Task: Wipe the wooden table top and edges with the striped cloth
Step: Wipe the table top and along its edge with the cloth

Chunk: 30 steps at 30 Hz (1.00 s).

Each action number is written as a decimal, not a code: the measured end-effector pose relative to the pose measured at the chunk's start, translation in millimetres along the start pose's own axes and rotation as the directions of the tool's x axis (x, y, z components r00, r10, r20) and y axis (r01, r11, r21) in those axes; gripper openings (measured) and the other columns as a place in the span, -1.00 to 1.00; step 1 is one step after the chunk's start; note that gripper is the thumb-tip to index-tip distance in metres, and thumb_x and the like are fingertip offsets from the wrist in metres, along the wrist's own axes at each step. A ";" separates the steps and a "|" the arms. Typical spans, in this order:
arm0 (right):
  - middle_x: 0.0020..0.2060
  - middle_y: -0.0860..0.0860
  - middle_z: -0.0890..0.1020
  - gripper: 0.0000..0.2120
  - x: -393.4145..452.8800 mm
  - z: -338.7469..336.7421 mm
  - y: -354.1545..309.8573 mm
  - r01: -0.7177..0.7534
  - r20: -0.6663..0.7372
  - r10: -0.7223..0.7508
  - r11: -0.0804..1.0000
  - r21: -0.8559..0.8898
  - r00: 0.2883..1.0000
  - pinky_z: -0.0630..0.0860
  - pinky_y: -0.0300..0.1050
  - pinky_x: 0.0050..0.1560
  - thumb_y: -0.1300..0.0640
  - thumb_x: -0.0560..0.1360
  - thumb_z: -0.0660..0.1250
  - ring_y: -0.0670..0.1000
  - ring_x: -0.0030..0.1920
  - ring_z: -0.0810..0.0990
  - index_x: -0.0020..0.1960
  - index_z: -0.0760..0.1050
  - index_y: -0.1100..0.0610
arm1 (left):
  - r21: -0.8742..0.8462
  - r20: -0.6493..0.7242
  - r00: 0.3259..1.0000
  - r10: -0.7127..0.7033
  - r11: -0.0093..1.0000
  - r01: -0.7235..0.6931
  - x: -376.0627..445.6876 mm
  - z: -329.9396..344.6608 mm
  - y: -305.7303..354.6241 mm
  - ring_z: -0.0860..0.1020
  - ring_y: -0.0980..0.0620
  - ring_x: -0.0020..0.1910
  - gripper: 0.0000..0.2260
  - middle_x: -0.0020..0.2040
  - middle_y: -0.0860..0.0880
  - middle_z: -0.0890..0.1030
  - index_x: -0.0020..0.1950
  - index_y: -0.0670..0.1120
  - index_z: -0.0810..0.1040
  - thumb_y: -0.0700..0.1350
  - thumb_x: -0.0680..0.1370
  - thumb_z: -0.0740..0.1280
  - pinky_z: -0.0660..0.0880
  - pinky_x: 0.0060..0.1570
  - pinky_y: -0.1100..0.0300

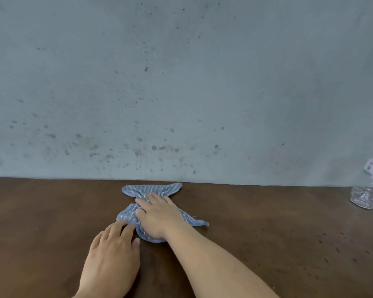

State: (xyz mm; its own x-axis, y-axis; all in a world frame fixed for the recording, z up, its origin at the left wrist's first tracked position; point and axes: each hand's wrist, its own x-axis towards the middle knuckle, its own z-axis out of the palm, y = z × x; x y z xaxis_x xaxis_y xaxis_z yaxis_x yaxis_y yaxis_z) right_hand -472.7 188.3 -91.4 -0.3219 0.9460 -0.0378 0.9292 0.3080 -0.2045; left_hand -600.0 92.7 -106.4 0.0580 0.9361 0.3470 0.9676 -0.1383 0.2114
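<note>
Under the right hand (159, 216), striped cloth (151, 191) partly hidden.

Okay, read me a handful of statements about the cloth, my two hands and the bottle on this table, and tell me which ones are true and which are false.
1. The right hand lies on top of the striped cloth. True.
2. The cloth is folded into a neat square. False: it lies bunched and crumpled, with loose ends sticking out.
3. The left hand touches the near edge of the cloth with its fingertips. True.
4. The plastic bottle stands right beside the cloth. False: it is far off at the right edge of the view, apart from the cloth.
5. The cloth lies close to the wall at the far side of the wooden table. True.
</note>
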 end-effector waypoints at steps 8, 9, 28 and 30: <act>0.59 -0.04 0.02 -0.51 -37.4 -26.3 159.8 -0.170 -0.061 0.167 0.984 -0.058 0.984 -0.09 0.04 0.54 -0.05 0.67 -0.16 -0.01 0.58 -0.05 0.59 0.03 -0.04 | -0.091 0.053 0.995 -0.089 0.991 0.094 24.6 22.4 92.0 0.07 0.10 0.52 -0.54 0.54 0.07 0.14 0.53 0.01 0.17 0.08 0.64 -0.01 0.00 0.49 0.14; 0.59 -0.05 0.01 -0.51 -45.3 -28.6 191.1 -0.198 -0.060 0.193 0.975 -0.102 0.979 -0.06 0.06 0.53 -0.04 0.67 -0.15 0.01 0.58 -0.04 0.59 0.05 -0.04 | -0.083 0.058 0.994 -0.095 0.992 0.100 24.7 26.8 98.9 0.06 0.10 0.52 -0.55 0.54 0.07 0.14 0.53 0.03 0.18 0.09 0.64 -0.02 -0.01 0.50 0.13; 0.60 0.08 -0.06 -0.43 -44.6 -14.5 115.8 -0.344 -0.094 0.339 0.938 -0.040 0.936 -0.21 0.18 0.53 -0.12 0.64 -0.17 0.11 0.58 -0.13 0.61 -0.05 0.00 | -0.085 0.115 0.984 -0.138 0.985 0.148 25.0 26.4 99.0 0.05 0.09 0.53 -0.55 0.54 0.06 0.15 0.53 0.04 0.20 0.09 0.64 -0.01 -0.02 0.51 0.10; 0.60 0.04 -0.06 -0.46 -37.4 -11.4 91.8 -0.162 -0.062 0.160 0.986 -0.032 0.985 -0.22 0.13 0.54 -0.10 0.65 -0.16 0.06 0.58 -0.14 0.61 -0.03 -0.03 | -0.077 0.110 0.986 -0.125 0.988 0.134 25.0 27.3 97.6 0.07 0.09 0.52 -0.55 0.54 0.06 0.17 0.52 0.04 0.20 0.09 0.64 -0.01 0.00 0.51 0.10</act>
State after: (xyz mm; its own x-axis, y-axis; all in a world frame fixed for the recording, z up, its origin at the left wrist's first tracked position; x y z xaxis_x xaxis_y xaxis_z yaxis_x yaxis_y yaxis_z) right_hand -373.2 182.3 -97.6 -0.1573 0.9875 -0.0095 0.9743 0.1536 -0.1647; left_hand -497.4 111.4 -102.0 -0.0369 0.9760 0.2147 0.9448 -0.0360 0.3258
